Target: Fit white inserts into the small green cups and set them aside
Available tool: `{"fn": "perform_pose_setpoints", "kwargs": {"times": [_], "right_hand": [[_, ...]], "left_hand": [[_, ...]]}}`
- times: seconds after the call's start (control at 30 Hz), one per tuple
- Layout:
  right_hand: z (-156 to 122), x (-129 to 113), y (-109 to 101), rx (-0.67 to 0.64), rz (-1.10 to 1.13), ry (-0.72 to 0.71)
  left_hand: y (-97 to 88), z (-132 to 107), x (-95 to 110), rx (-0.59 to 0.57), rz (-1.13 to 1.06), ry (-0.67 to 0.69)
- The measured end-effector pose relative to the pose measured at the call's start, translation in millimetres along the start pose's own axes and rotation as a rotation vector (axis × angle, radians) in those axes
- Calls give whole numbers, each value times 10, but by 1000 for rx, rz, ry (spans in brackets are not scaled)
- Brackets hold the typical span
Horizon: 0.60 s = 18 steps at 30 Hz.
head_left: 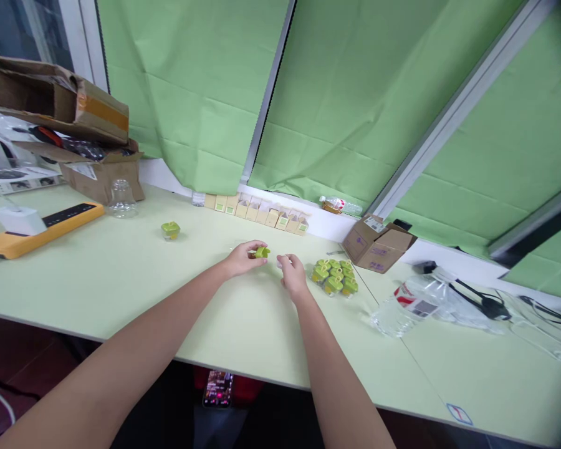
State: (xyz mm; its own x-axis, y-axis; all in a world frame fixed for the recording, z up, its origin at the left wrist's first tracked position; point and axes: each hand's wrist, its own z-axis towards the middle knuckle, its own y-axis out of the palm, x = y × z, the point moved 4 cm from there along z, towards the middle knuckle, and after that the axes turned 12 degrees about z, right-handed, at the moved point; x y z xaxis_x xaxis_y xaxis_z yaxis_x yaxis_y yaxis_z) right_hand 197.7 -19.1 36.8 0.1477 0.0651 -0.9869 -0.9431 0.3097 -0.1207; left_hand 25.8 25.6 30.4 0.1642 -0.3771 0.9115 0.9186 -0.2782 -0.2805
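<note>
Green piece [263,252] is clamped in the fingers of the left hand [243,259], above the middle of the worktop [243,324]. The fingers of the right hand [293,274] pinch a small pale piece [279,263], apart from it and hard to identify. The step in hand seems to be handling both pieces at once; the next move likely calls for steady, light grips. Green-lidded tubs [334,285] stand just right of the right hand.

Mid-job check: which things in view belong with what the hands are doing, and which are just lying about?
Likely in use: green piece in the left hand; small pale piece in the right hand; cluster of green-lidded containers; lone green-lidded container.

Apparently lying about: orange power strip; large red-labelled bottle; phone; row of small boxes, less certainly.
</note>
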Motion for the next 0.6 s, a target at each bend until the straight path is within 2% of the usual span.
{"fn": "perform_pose_setpoints", "kwargs": {"times": [0.07,0.13,0.23,0.3,0.43,0.5,0.6], "right_hand": [[-9,-28,-52,62,-351,-79],[-16,-19,-54,28,-610,-123],[-25,5,-48,-39,-731,-149],[-30,-26,-63,-10,-709,-187],[-55,-173,-60,103,-518,-444],[-49,-183,-13,48,-353,-510],[-12,-140,53,-59,-104,-471]], "left_hand": [[6,9,-35,7,-1,4],[28,5,-49,4,6,5],[65,-3,-59,-7,25,18],[77,1,-64,-2,32,43],[73,2,-2,62,19,105],[86,-27,101,75,20,152],[121,-104,317,83,83,268]]}}
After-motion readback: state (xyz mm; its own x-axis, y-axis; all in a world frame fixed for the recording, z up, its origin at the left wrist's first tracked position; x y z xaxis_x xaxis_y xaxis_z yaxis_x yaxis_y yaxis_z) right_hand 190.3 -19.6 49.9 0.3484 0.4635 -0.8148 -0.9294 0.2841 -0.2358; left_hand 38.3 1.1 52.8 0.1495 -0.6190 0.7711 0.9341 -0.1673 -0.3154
